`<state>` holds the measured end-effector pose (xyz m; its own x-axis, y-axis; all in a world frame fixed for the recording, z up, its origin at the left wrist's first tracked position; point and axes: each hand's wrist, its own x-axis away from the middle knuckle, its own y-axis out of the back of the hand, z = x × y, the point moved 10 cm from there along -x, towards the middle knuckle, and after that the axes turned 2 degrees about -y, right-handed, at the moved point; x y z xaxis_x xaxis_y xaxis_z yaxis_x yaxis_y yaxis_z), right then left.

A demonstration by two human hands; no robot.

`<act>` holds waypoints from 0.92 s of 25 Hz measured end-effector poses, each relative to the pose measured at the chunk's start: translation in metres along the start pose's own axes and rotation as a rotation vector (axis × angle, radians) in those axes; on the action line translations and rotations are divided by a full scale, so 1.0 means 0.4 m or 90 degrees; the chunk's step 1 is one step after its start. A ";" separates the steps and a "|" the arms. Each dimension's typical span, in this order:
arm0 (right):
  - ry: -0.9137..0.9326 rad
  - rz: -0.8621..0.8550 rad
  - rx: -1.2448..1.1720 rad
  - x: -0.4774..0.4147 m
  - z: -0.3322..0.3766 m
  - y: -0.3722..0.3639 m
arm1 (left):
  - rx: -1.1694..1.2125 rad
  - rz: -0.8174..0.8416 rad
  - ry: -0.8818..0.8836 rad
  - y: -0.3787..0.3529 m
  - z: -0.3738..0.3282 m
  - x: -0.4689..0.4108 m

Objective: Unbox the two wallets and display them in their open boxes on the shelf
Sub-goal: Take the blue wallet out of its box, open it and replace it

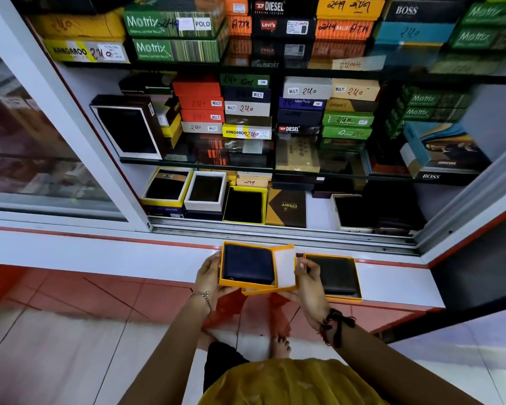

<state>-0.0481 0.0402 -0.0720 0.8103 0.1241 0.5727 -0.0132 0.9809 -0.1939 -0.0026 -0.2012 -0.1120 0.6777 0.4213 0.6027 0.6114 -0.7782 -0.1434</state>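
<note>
An open orange box (227,283) with a dark blue wallet (247,267) in it is held over the front of the white ledge. My left hand (209,276) grips its left side. My right hand (308,280) holds the orange lid (285,271), white inside, which sits partly under the box on its right. A second open orange box (358,283) with a black wallet (335,274) lies on the ledge just right of my right hand.
The white ledge (398,283) runs in front of an open glass cabinet. Its bottom shelf (319,211) carries several open boxes with dark wallets. Upper glass shelves are packed with stacked wallet boxes. A sliding glass door (41,159) stands at the left.
</note>
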 end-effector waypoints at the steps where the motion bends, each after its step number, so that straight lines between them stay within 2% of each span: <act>1: 0.011 -0.015 0.035 -0.002 -0.006 0.006 | -0.056 -0.029 -0.061 0.000 -0.020 0.000; 4: 0.012 -0.014 0.158 -0.019 -0.018 -0.002 | -0.376 -0.098 -0.262 -0.026 -0.087 0.012; 6: 0.003 0.018 0.256 -0.021 -0.024 -0.020 | -0.514 -0.097 -0.307 -0.048 -0.091 0.018; 8: 0.057 0.049 0.393 -0.026 -0.009 -0.037 | -0.588 -0.061 -0.321 -0.066 -0.083 0.019; 12: 0.156 0.068 0.649 -0.040 0.019 -0.068 | -0.693 0.045 -0.321 -0.100 -0.063 0.013; 19: 0.228 0.065 0.785 -0.064 0.048 -0.061 | -0.768 0.087 -0.317 -0.098 -0.050 -0.003; 23: 0.337 0.079 0.994 -0.062 0.093 -0.093 | -0.765 0.103 -0.306 -0.097 -0.046 -0.002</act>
<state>-0.0895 0.0062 -0.0494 0.8523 0.4672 0.2352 -0.3626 0.2036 0.9094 -0.0343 -0.1798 -0.0923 0.9391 0.2133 0.2696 -0.0662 -0.6574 0.7506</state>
